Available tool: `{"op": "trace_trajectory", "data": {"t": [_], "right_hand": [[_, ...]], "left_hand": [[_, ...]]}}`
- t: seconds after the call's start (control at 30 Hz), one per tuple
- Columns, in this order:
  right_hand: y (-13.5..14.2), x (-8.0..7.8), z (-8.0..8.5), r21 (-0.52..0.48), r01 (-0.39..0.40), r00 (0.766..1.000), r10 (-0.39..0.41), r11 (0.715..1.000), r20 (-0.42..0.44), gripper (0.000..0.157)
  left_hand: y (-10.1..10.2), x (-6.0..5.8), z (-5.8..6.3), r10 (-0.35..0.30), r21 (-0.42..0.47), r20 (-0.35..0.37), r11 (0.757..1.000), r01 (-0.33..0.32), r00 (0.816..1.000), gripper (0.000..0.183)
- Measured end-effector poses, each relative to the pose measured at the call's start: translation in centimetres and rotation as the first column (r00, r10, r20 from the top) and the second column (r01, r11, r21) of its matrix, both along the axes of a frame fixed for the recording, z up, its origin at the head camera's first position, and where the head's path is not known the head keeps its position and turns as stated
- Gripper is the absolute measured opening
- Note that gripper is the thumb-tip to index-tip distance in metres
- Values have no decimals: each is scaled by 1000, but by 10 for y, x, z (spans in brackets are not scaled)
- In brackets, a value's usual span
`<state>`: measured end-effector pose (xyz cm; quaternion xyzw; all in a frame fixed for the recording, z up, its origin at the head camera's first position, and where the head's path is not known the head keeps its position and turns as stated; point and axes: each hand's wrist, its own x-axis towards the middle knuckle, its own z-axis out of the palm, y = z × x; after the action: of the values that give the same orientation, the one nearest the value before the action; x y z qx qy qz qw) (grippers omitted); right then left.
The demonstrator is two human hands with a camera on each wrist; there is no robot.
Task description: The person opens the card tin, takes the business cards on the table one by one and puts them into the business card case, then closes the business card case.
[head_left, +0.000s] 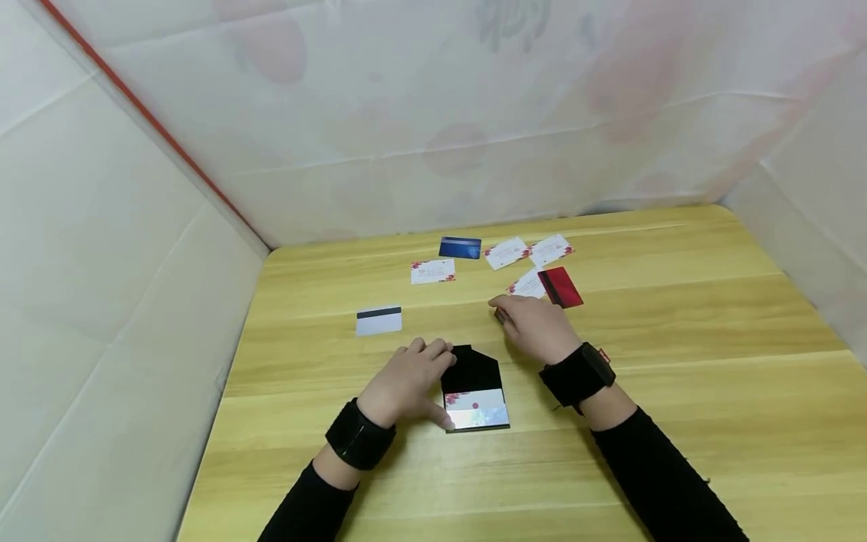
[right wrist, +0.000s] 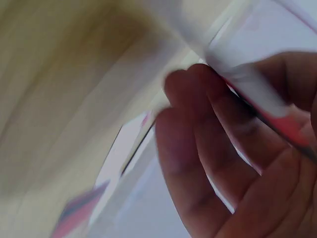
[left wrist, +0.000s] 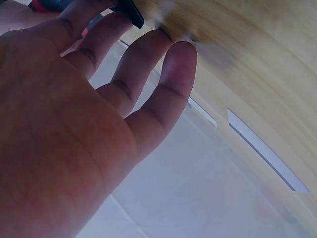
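Note:
A black card case [head_left: 471, 369] lies with its lid folded back, a white flowered card [head_left: 463, 400] in its lower half. At the case's left side, my left hand [head_left: 409, 382] holds it, thumb on the lower corner and fingers at the lid's edge. In the left wrist view, the dark lid edge [left wrist: 132, 14] meets the fingertips. Right of the case, my right hand [head_left: 542, 328] pinches a card [right wrist: 287, 128] between thumb and fingers; it shows red, white and dark, partly blurred. A red card [head_left: 562, 287] with a dark stripe lies just beyond that hand, overlapping a white flowered card [head_left: 527, 284].
A white card [head_left: 379, 322] with a black stripe lies left of the case. Farther back are a blue card [head_left: 460, 248] and several white flowered cards [head_left: 433, 272]. White draped sheets [head_left: 406, 165] border the wooden table [head_left: 711, 316] behind and at the sides.

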<state>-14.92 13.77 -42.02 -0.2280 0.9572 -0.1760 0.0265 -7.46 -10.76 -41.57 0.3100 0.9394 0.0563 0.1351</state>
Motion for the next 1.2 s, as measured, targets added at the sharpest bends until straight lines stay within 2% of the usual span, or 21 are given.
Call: {"op": "trace_trajectory", "data": {"t": [0.13,0.27,0.47,0.57,0.7,0.83,0.93,1.07,1.2], "right_hand": [[-1,2,5,-133,7,1000,-6,991,7,33],[-1,6,17,-275,-16,999,23,961,22,40],[-2,8,30,-415,-26,1000,25,909,-7,25],[-2,8,33,-433,-20,999,3,901,-39,19],[-1,10,34,-447,-44,998,17,893,-64,18],[-1,13,36,-461,-78,997,60,884,-53,28],[-2,14,37,-442,-110,994,98,890,-49,33],[-4,17,38,-399,-145,987,159,905,2,21],[-9,20,36,-357,-206,962,255,911,96,12]], "left_hand": [[1,-2,0,-5,-9,3,1000,5,1000,99],[1,-2,2,-2,-13,17,1000,2,1000,100],[1,-5,2,0,-8,11,1000,0,1000,100],[2,-6,2,-5,-3,8,1000,5,1000,99],[3,-8,2,-9,-2,10,1000,9,1000,99],[3,-8,2,-6,-5,12,1000,6,1000,98],[2,-7,2,-2,-8,17,1000,2,1000,97],[2,-7,1,-4,1,13,1000,4,1000,96],[1,-7,0,-5,-4,19,1000,5,1000,97]]}}
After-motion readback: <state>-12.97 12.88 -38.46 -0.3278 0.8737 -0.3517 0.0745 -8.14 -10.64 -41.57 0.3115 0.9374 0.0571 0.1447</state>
